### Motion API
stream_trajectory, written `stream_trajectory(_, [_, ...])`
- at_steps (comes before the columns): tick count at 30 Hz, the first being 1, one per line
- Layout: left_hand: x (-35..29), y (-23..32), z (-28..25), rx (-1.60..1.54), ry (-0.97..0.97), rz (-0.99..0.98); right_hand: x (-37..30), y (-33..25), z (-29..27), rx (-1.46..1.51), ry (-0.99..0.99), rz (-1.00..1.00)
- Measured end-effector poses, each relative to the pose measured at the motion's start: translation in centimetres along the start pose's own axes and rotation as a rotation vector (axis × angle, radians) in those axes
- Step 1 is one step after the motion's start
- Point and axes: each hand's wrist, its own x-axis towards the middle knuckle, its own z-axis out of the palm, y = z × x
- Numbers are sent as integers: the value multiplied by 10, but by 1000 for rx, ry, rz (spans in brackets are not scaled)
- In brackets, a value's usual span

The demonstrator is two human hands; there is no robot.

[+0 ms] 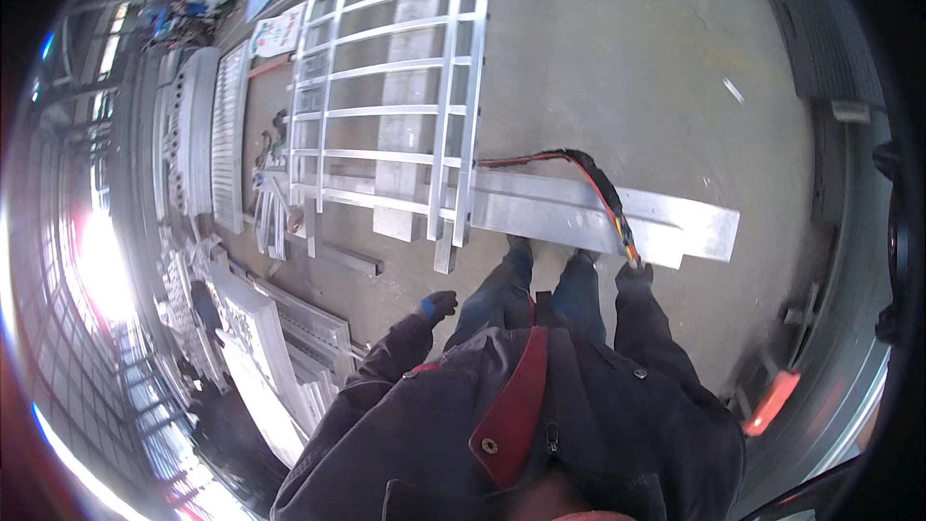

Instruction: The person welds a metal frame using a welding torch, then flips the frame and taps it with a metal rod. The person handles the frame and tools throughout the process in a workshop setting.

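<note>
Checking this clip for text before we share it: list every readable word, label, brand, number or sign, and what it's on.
Readable text: none.
White sheet beside the metal frame: coloured marks, too small to read.
Pale panel at lower left: dark marks, too small to tell if lettering.
Cable bundle at the right hand: no legible marking.

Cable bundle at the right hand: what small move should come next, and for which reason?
Perhaps the left hand should come across to support the cable bundle: the right hand appears to grip it, the bundle arches toward the metal frame, and the left hand hangs apart from both.
</note>
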Motion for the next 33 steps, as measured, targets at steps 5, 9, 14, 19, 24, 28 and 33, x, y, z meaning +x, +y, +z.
stream_trajectory(5, [-32, -20, 32, -36, 75, 175, -4, 8, 24, 21, 236, 208])
stream_trajectory(9, [-52, -35, 48, -105, 104, 127, -6, 11, 38, -54, 231, 204])
stream_trajectory(14, [-63, -66, 49, -197, 131, 162, -27, 13, 49, -30, 211, 261])
stream_trajectory(19, [-47, -113, 44, -266, 127, 260, -52, 14, 55, -112, -3, 463])
stream_trajectory(24, [-52, -140, 37, -162, 102, 325, -51, 36, 57, -430, -210, 2])
stream_trajectory(28, [-72, -142, 37, -168, 56, 299, -90, 49, 55, -597, -54, 14])
stream_trajectory(33, [-80, -129, 55, -355, -47, 526, -170, 49, 51, -1077, -112, -60])
